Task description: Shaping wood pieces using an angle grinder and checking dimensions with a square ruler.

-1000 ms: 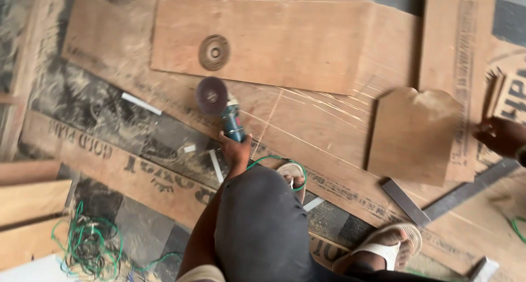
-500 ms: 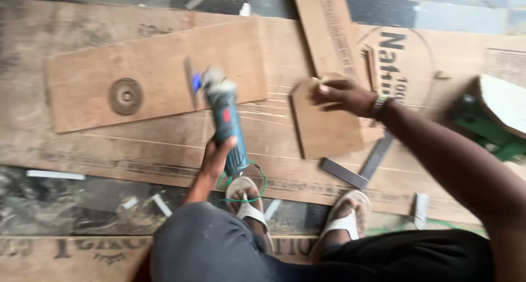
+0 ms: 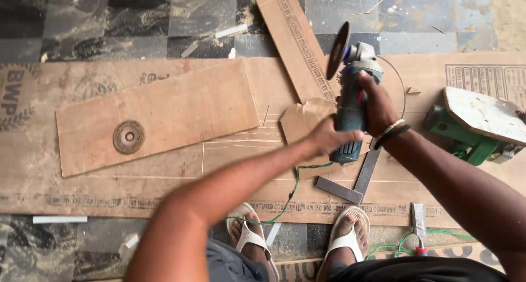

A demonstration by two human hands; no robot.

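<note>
Right now both your hands are closed on the grinder [image 3: 350,109], held up over the shaped ply piece [image 3: 301,123]: the left hand [image 3: 329,139] grips its rear, the right hand [image 3: 378,104] its neck. Careful, the bare disc [image 3: 337,50] sits close to your right fingers, and the green cord [image 3: 285,200] trailing by your feet [image 3: 296,241] could snag. No containers are in sight.

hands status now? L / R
Left hand: closed on the rear of the blue angle grinder.
Right hand: closed around the grinder's body.
</note>
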